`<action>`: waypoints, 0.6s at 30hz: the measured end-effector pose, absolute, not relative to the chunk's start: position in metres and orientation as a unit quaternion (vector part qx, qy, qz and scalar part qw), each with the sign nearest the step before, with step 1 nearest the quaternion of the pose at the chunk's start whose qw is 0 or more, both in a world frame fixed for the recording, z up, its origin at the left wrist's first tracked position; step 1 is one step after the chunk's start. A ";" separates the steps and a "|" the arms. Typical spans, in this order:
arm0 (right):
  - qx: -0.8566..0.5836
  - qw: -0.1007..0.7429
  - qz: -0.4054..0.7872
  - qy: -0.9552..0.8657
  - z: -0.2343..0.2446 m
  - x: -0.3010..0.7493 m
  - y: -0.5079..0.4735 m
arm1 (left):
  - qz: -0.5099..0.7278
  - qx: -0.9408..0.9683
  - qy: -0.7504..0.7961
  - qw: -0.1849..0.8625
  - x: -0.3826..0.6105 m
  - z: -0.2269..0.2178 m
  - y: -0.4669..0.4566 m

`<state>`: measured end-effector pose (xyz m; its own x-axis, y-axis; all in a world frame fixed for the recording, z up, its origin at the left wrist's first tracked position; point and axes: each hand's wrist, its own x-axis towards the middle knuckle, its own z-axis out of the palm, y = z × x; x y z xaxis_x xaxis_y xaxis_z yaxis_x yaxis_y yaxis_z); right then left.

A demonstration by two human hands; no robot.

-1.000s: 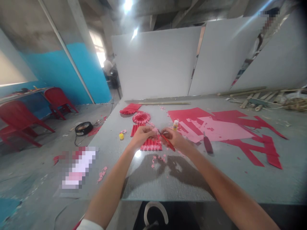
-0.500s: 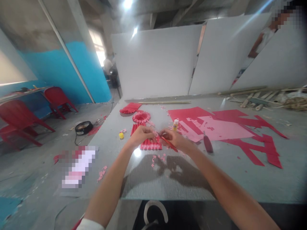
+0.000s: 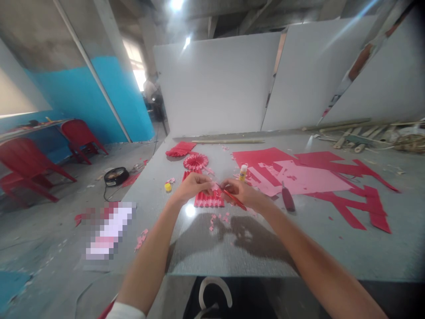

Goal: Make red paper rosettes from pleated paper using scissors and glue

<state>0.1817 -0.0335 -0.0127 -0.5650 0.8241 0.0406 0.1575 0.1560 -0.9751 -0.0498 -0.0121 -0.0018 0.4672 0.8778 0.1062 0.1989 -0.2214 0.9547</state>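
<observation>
Probably light and limp, the small pink paper piece point(image 3: 215, 186) is held above the desk point(image 3: 318, 252), pinched in the left grip point(image 3: 193, 186); the right grip point(image 3: 244, 192) is closed round an orange tool point(image 3: 238, 201) (its exact kind is hard to make out). Such paper should crease or tear easily, so a gentle edge hold suits it. The pleated red strip point(image 3: 209, 201) beneath looks springier, though its folds could crush.

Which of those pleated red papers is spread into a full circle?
The pink-edged rosette beyond the left hand; the nearest pleated strip and farthest pleated piece aren't full circles.
</observation>
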 end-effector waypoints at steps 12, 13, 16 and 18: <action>-0.349 0.277 0.557 -0.701 -0.008 0.181 -0.039 | 0.300 0.748 0.410 0.428 -0.053 0.001 -0.013; -0.347 0.278 0.558 -0.701 -0.008 0.181 -0.039 | 0.299 0.748 0.411 0.427 -0.053 0.002 -0.013; -0.349 0.282 0.556 -0.700 -0.009 0.181 -0.038 | 0.299 0.747 0.410 0.429 -0.053 0.002 -0.013; -0.351 0.281 0.555 -0.699 -0.009 0.182 -0.038 | 0.300 0.746 0.406 0.436 -0.053 0.002 -0.013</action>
